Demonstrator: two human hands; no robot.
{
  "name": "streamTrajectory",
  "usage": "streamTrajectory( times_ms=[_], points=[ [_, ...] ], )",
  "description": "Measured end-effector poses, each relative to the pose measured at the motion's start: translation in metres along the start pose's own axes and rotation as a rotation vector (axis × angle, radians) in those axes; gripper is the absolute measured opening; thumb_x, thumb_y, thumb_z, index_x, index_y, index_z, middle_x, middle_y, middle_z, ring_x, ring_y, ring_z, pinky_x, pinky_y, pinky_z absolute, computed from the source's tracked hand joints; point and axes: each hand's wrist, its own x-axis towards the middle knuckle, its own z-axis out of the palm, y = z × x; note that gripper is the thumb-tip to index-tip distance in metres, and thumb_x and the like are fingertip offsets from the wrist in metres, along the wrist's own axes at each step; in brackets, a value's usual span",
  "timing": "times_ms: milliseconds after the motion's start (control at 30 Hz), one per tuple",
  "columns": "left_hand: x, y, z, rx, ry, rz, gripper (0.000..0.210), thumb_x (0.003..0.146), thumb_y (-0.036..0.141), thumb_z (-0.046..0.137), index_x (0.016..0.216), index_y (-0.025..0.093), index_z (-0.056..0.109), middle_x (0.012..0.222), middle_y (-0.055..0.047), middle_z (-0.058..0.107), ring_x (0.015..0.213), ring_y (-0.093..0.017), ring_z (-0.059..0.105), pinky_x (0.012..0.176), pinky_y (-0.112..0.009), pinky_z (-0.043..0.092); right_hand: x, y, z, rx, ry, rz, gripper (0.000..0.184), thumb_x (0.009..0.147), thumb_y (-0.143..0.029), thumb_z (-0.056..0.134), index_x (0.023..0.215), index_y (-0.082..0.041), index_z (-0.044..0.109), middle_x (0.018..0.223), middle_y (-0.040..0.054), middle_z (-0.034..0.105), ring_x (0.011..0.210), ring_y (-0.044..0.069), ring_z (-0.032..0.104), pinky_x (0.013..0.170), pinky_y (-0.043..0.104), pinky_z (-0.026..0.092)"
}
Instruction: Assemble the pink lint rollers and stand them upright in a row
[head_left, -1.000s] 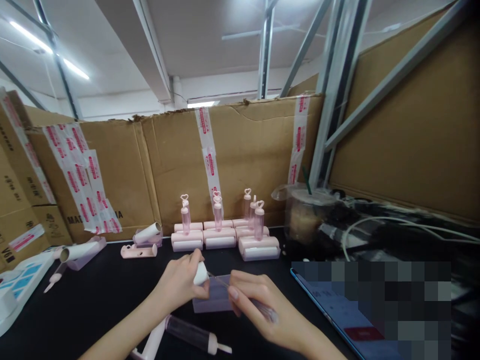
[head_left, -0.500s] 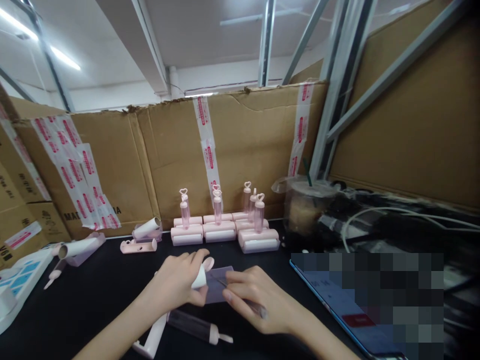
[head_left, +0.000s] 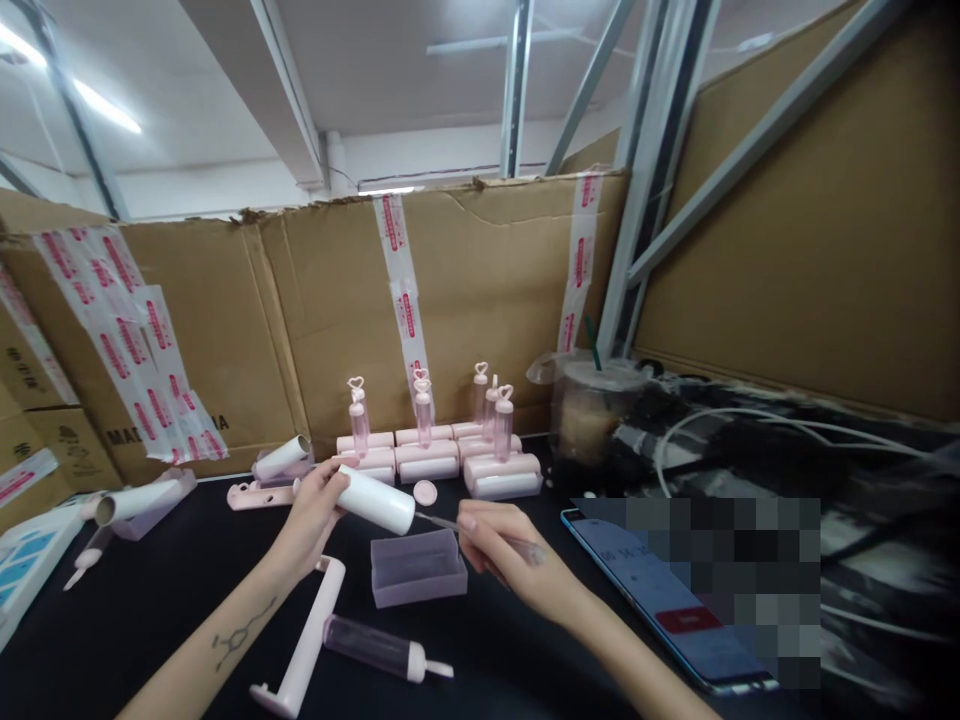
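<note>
My left hand (head_left: 313, 515) grips a white lint roller refill (head_left: 379, 502) by its left end, tilted above the table. In my right hand (head_left: 510, 545) is a slim pointed metal tool (head_left: 439, 521) with a clear handle; its tip meets or nearly meets the roll's right end. Below the roll lies an open translucent purple case (head_left: 418, 595). A round pink end cap (head_left: 425, 492) rests just behind the case. Nearer to me lies a pink roller frame (head_left: 309, 640) with a clear handle (head_left: 367, 645) attached.
Several assembled pink lint rollers (head_left: 501, 475) stand along the cardboard wall (head_left: 330, 320). Loose rolls and cases (head_left: 150, 505) lie at the left beside a white-and-blue tray (head_left: 30, 560). To the right are a phone (head_left: 660, 600), an iced drink cup (head_left: 592, 420) and cables (head_left: 735, 412).
My left hand has lifted the roll up and left, away from the purple case, which now sits alone on the table. My right hand has risen slightly, bringing the tool to the roll's end.
</note>
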Motion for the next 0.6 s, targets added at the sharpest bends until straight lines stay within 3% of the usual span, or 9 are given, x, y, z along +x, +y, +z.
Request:
streamTrajectory(
  times_ms=[600],
  points=[
    [-0.0019,-0.0086,-0.0004,0.047,0.044,-0.005,0.033,0.063,0.04,0.062,0.084,0.016,0.054,0.074,0.001,0.051,0.065,-0.012,0.048,0.059,-0.022,0.041,-0.004,-0.0076,-0.0013,0.034,0.024,-0.039,0.049,0.094,-0.036,0.031,0.05,-0.017,0.043,0.053,-0.0011,0.042,0.054,0.011,0.045,0.056,0.026,0.034]
  ],
)
